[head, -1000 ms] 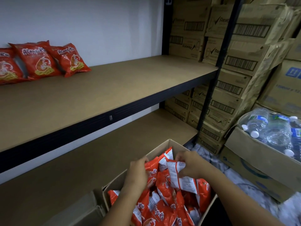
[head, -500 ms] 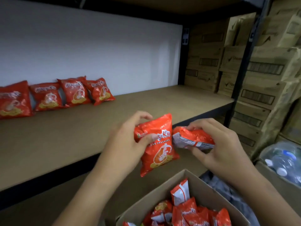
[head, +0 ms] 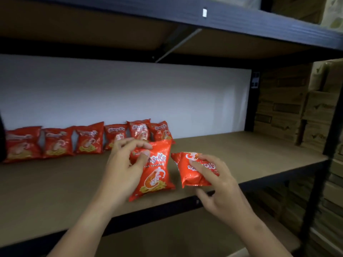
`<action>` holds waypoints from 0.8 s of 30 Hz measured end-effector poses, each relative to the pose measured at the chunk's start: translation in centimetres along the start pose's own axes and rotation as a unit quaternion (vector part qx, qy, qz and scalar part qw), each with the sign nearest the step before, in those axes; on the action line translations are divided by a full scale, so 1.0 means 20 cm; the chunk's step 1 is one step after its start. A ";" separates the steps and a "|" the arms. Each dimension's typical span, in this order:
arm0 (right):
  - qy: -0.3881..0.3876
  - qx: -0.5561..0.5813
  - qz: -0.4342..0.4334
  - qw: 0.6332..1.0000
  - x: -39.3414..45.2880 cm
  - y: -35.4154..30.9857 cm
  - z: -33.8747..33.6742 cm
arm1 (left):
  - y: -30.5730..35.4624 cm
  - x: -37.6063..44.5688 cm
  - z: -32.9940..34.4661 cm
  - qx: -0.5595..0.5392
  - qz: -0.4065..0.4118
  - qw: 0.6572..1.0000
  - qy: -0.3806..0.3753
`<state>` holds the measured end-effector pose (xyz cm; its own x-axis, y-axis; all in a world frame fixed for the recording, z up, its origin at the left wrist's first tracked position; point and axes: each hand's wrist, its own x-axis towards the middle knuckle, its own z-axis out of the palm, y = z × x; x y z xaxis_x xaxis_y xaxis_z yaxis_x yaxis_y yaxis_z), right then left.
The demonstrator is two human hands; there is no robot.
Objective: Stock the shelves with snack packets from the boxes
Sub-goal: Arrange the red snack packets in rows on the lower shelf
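Observation:
My left hand [head: 124, 165] pinches the top of a red prawn-cracker packet [head: 155, 175], which hangs upright over the front part of the brown shelf board [head: 241, 154]. My right hand [head: 219, 184] grips a second red packet [head: 193, 170], tilted on its side just right of the first. Both packets are in the air above the shelf. A row of several matching red packets [head: 89, 140] leans against the white back wall [head: 130, 93] on the left half of the shelf. The box of packets is out of view.
The dark shelf above [head: 204, 17] overhangs the opening. A black upright post [head: 332, 138] bounds the shelf at the right, with stacked cardboard cartons [head: 289, 108] behind it. A lower shelf board [head: 167, 238] lies beneath.
Both hands rose out of the box, each with a packet, and moved up and forward over the shelf. My view tilted up, so the box dropped out of sight.

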<state>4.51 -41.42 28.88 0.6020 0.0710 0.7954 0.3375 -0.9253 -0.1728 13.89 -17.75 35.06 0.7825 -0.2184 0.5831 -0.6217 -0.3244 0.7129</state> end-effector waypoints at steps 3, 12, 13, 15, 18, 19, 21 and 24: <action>-0.053 0.069 0.062 0.994 0.00 -0.05 0.09 | -0.07 -0.02 -0.03 0.027 -0.018 0.999 -0.013; -0.028 0.212 0.274 0.938 0.09 -0.13 0.10 | -0.20 -0.05 -0.04 -0.092 -0.058 0.994 -0.025; -0.033 0.239 0.304 0.922 0.10 -0.12 0.10 | -0.19 -0.05 -0.04 -0.100 -0.058 0.993 -0.021; -0.036 0.287 0.325 0.900 0.14 -0.09 0.09 | -0.17 -0.05 -0.05 -0.106 -0.058 0.993 -0.013; -0.024 0.340 0.316 0.886 0.19 -0.05 0.10 | -0.17 -0.04 -0.07 -0.127 -0.057 0.990 -0.004; -0.021 0.352 0.310 0.883 0.21 -0.05 0.11 | -0.17 -0.03 -0.08 -0.136 -0.058 0.989 -0.002; -0.017 0.374 0.302 0.877 0.25 -0.05 0.11 | -0.17 -0.03 -0.08 -0.146 -0.060 0.988 0.001; -0.020 0.370 0.282 0.885 0.32 -0.05 0.10 | -0.19 -0.02 -0.10 -0.144 -0.060 0.988 0.004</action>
<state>9.42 -39.30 32.95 0.8460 -0.2979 0.4422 0.3476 -0.3208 -0.8811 15.88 -14.63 33.03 0.8515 -0.1872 0.4898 -0.5090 -0.0713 0.8578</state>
